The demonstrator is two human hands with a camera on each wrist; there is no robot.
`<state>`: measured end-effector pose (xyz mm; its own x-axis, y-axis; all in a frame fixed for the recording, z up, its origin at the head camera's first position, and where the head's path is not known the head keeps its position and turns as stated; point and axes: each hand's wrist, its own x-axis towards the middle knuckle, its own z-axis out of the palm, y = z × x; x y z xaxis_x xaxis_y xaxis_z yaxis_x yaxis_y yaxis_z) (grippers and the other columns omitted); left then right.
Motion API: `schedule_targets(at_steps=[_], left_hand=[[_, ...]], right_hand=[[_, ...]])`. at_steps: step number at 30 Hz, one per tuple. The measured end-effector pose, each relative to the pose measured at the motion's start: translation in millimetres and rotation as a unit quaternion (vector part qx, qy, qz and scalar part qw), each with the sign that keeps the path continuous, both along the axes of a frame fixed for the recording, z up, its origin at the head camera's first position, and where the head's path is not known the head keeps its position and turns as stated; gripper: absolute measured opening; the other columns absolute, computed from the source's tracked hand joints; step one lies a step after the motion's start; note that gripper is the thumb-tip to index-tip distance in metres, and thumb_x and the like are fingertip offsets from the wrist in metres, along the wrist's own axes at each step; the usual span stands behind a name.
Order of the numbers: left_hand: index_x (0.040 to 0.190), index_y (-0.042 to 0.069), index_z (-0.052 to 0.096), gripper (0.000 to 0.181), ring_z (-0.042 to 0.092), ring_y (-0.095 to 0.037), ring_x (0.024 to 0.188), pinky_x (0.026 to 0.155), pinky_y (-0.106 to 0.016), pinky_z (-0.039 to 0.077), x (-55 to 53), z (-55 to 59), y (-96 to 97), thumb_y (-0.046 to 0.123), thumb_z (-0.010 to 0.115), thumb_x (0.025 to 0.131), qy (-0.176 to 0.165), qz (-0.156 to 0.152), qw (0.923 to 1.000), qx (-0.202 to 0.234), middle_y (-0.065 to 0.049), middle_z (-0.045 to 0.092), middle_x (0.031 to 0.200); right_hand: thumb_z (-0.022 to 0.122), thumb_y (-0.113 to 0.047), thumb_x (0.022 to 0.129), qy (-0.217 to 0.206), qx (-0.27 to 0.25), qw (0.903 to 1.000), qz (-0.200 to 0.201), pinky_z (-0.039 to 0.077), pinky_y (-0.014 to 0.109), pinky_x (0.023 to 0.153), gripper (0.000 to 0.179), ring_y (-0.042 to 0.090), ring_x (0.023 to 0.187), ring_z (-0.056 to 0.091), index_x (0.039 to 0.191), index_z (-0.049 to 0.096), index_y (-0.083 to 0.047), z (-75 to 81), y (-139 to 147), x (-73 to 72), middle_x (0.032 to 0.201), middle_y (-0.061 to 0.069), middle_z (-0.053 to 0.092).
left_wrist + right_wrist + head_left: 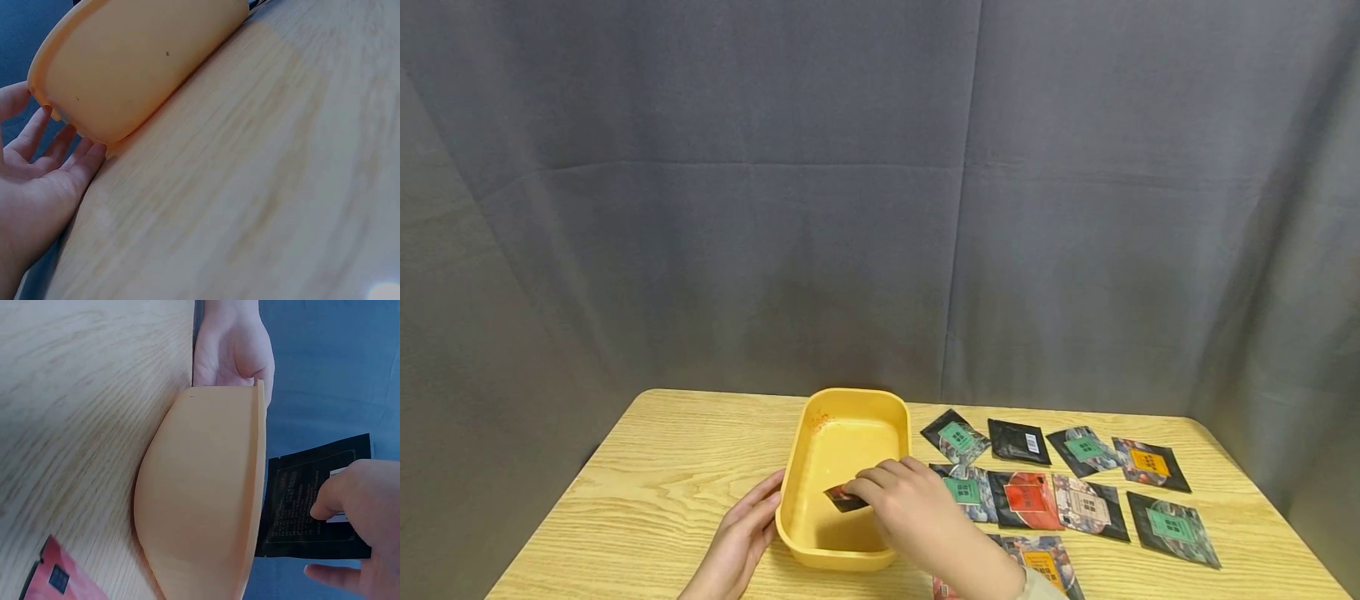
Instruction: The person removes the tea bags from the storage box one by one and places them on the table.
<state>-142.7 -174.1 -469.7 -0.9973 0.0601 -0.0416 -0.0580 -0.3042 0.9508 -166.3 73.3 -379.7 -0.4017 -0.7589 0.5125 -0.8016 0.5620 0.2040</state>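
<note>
A yellow plastic bin (842,560) stands on the table. My left hand (743,533) is at its near left side; in the left wrist view the fingers reach out, spread, with their tips on the bin's outer wall (137,69). Over the bin, my right hand (917,510) pinches a flat black sachet (294,500) between thumb and fingers. The sachet's printed back with a white label faces the right wrist view, where it dips behind the rim (257,481). Only its dark corner shows in the head view.
Several flat sachets lie right of the bin, among them a red one (1026,500), a plain black one (1017,442) and a green-labelled one (1176,527). My right forearm covers part of an orange-labelled sachet (1045,560). A grey curtain (850,208) hangs behind the wooden table (647,492).
</note>
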Motion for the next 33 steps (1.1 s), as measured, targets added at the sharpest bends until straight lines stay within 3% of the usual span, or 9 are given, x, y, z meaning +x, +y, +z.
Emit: schedule_targets(at_steps=[6,17,28,33], left_hand=[[0.152,-0.006,0.029,0.061,0.044,-0.020,0.132,0.098,-0.022,0.046,-0.5,0.1,-0.1,0.022,0.052,0.102,-0.009,0.009,0.9999,0.003,-0.024,0.030,0.156],[0.152,-0.005,0.028,0.062,0.035,-0.030,0.139,0.099,-0.023,0.045,0.6,-1.5,-0.7,0.022,0.052,0.102,-0.005,0.003,1.0000,0.005,-0.023,0.028,0.156],[0.152,-0.004,0.030,0.062,0.040,-0.024,0.137,0.099,-0.022,0.045,0.9,-0.4,-1.0,0.024,0.053,0.102,-0.015,0.002,0.9999,0.005,-0.021,0.029,0.156],[0.152,-0.004,0.030,0.062,0.037,-0.028,0.139,0.100,-0.023,0.045,0.2,-0.4,-0.8,0.024,0.053,0.102,-0.015,0.001,0.9998,0.008,-0.021,0.029,0.156]], right_hand=[[0.073,-0.004,0.079,-0.014,-0.011,0.9998,0.000,0.053,0.029,0.078,0.034,0.010,0.094,0.065,0.108,0.073,-0.021,0.9,12.1,4.1,0.103,-0.008,0.071],[0.074,-0.001,0.081,-0.022,-0.037,0.9991,-0.001,0.055,0.032,0.084,0.035,0.013,0.096,0.065,0.111,0.073,-0.019,-1.2,42.9,11.8,0.106,-0.006,0.071],[0.083,-0.005,0.076,-0.038,-0.028,0.9987,-0.021,0.056,0.036,0.083,0.041,0.014,0.096,0.066,0.114,0.072,-0.017,-1.6,74.3,20.7,0.108,-0.006,0.071],[0.082,-0.006,0.077,-0.043,-0.018,0.9984,-0.032,0.057,0.037,0.082,0.043,0.014,0.097,0.065,0.117,0.071,-0.018,-3.0,87.3,24.0,0.108,-0.006,0.071]])
